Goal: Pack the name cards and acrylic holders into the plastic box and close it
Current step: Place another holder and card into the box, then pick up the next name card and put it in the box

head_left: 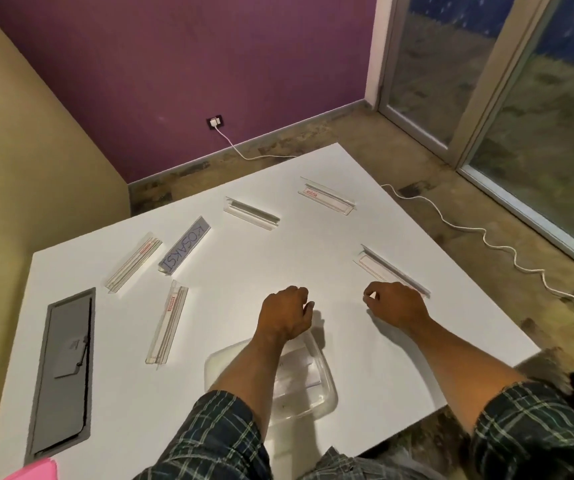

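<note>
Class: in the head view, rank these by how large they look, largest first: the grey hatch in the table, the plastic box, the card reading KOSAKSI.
1. grey hatch
2. plastic box, though arms cover part and it sits nearer the camera
3. KOSAKSI card, lying farther off
</note>
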Tool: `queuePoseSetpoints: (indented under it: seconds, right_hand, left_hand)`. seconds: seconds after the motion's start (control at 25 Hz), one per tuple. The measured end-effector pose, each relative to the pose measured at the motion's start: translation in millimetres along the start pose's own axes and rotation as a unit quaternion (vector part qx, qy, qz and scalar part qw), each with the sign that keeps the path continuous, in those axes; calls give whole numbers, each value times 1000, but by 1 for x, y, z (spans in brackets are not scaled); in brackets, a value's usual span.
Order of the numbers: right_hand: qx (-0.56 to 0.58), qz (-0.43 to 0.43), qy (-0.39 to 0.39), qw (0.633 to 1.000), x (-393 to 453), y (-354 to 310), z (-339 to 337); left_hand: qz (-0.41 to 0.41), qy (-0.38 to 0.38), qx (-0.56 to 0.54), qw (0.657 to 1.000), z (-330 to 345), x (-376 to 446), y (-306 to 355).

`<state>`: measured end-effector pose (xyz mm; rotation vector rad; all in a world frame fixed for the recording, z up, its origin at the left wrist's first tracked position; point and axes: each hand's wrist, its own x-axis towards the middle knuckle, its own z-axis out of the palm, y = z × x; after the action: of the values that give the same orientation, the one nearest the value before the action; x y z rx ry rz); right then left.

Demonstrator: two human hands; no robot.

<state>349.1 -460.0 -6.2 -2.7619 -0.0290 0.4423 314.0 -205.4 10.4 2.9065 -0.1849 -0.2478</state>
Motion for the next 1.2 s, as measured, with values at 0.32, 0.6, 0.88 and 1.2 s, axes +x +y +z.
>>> queuePoseSetpoints:
  seconds: [0.32, 0.6, 0.88, 1.2]
  right_hand:
    - [407, 305, -51, 860, 11, 79, -15]
    - [332, 376, -38, 864, 47, 122, -20]
    - [426, 365, -96, 822, 77, 134, -11]
    - [427, 376, -125, 813, 94, 127, -19]
  left_hand:
    - [37, -146, 12, 988, 14, 88, 73]
    - [-28, -203, -99, 974, 26, 162, 110]
    - [-97, -200, -240, 945, 34, 205, 117]
    - [-205, -103, -422, 877, 22, 205, 101]
